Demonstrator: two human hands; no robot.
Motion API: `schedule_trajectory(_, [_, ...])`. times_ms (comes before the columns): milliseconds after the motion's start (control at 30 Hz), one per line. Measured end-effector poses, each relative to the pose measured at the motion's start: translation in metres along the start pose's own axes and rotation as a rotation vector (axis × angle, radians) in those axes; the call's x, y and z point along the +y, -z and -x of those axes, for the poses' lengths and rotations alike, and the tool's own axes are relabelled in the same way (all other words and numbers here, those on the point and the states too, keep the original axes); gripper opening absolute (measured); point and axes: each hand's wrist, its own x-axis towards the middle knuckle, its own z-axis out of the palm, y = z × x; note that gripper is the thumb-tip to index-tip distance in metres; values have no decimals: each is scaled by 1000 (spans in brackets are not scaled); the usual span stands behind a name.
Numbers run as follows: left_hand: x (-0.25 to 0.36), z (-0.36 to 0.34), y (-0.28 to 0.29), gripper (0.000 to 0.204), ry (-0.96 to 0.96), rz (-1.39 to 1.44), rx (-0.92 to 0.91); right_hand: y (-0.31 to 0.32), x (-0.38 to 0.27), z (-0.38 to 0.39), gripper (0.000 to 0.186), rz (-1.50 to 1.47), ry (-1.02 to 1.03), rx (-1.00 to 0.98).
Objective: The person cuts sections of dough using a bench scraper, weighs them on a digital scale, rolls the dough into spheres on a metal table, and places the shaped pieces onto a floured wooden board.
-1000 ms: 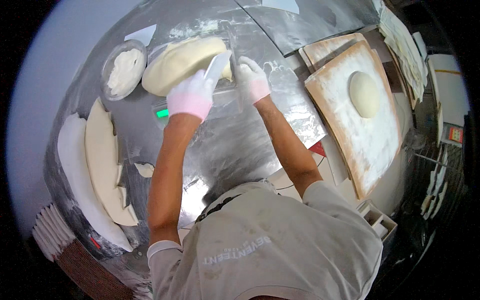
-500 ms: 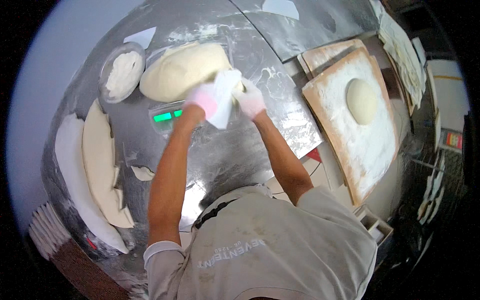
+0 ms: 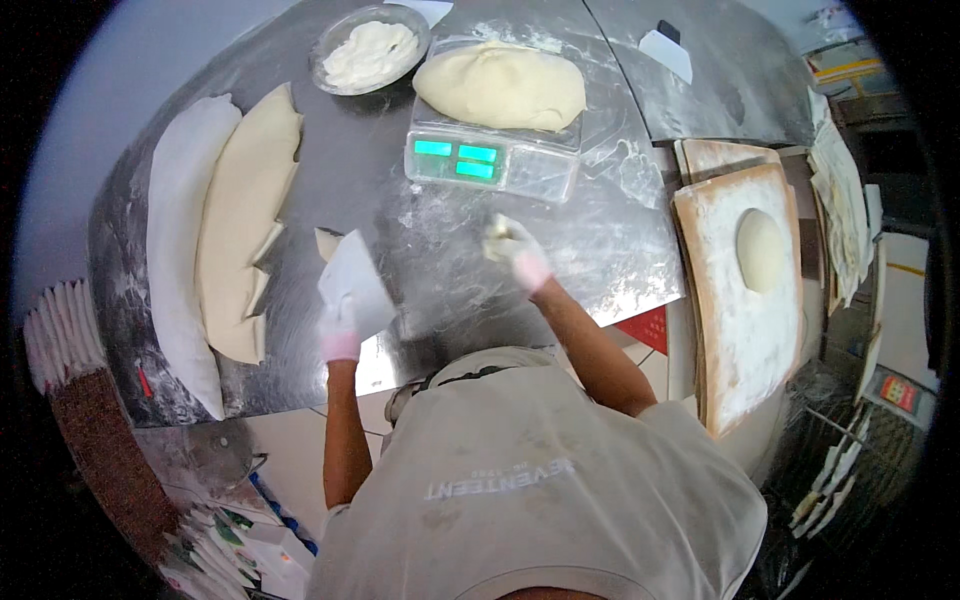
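Observation:
A white flat dough scraper (image 3: 362, 290) is gripped at its lower end by my left hand (image 3: 340, 328), gloved in white with a pink cuff. The blade covers part of a small dough scrap (image 3: 326, 242) on the metal table. My right hand (image 3: 518, 254), in a similar glove, is closed over the middle of the table, and a small cream bit of dough (image 3: 498, 230) shows at its fingers. Beyond it, a large smooth lump of dough (image 3: 500, 86) rests on a digital scale (image 3: 530, 172) with lit green displays.
On the left lie a long cut dough strip (image 3: 235, 250) and a white covered roll (image 3: 185, 240). A bowl of flour (image 3: 330, 80) stands at the back. Floured wooden boards (image 3: 720, 290) at right carry a round dough ball (image 3: 762, 250). Another scraper (image 3: 668, 55) lies far right.
Both hands have pulled back from the big dough lump toward me. My left hand has carried the scraper left to the dough scrap, and my right hand has come away with a small bit of dough.

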Motion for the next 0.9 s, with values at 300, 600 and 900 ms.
schedule_trajectory(300, [-74,37,37,40,-341,-550,16,-155,45,-16,42,638,304,-109])
schedule_trajectory(600, [-104,-1,-37,40,-723,-766,167,-67,49,61,36,439,46,138])
schedule_trajectory(900, [-43,-22,-8,35,-795,-575,-22,61,53,83,48,443,233,366])
